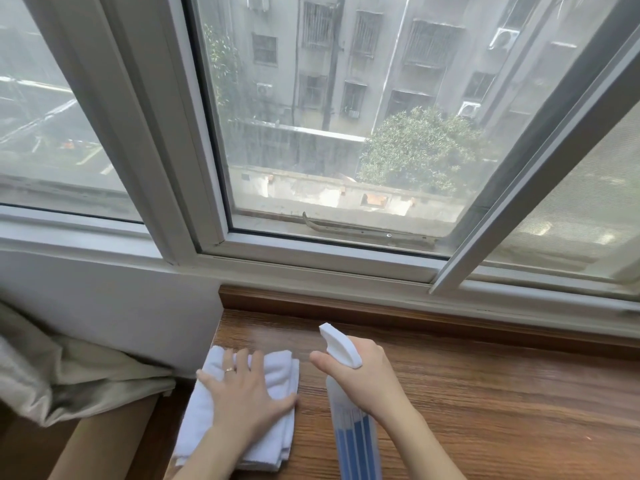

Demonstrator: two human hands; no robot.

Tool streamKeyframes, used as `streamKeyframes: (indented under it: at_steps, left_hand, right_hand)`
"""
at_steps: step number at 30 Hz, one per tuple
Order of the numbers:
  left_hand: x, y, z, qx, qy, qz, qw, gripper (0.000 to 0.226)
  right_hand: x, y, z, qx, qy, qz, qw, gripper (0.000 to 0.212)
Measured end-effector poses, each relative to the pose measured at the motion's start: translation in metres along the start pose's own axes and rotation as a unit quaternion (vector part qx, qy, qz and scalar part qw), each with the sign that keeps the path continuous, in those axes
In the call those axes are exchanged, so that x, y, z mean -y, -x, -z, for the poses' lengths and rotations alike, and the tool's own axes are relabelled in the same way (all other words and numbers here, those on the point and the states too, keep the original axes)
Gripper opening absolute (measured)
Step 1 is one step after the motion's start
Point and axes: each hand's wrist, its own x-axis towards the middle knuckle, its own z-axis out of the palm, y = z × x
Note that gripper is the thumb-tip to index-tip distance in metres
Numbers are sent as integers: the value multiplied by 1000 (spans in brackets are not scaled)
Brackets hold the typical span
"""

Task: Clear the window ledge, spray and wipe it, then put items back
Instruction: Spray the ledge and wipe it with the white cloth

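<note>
The left hand (242, 393) lay flat, palm down, fingers straight and spread toward 12 o'clock, pressing on a folded white cloth (277, 379); a ring (230, 369) sat on one finger. The forearm came up from 6 o'clock. The right hand (363, 375), at 3 o'clock of the left and apart from it, was curled around the neck of a spray bottle (353, 431), its index finger stretched out toward 9 o'clock under the white nozzle head (339, 344), which pointed toward 11 o'clock. The bottle hung tilted, its body running down toward 6 o'clock below the wrist.

The cloth was soft, thick terry, folded into a long rectangle, lying at the left end of the window ledge (485, 393). The ledge was dark brown wood-grain board with a raised strip along its back edge. The bottle body was translucent with blue vertical stripes. At 12 o'clock stood the white window frame (311, 261); at 9 o'clock a bunched beige curtain (69, 375) rested against the white wall.
</note>
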Motion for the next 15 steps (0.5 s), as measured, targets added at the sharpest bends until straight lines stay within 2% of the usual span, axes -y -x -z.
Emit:
streamKeyframes:
  at_steps: [3, 5, 8, 15]
  left_hand:
    - [-2, -10, -8, -86, 25, -28, 996, 81]
    - [-3, -17, -11, -114, 32, -37, 992, 72]
    - [-7, -32, -4, -99, 11, -9, 995, 75]
    - [-20, -77, 22, -92, -6, -3, 996, 84]
  right_hand:
    - [-1, 0, -1, -2, 0, 0, 1000, 45]
    - [-1, 0, -1, -5, 3, 2, 1000, 43]
    - [-2, -1, -2, -6, 7, 3, 1000, 46]
    - [1, 3, -2, 0, 7, 14, 1000, 48]
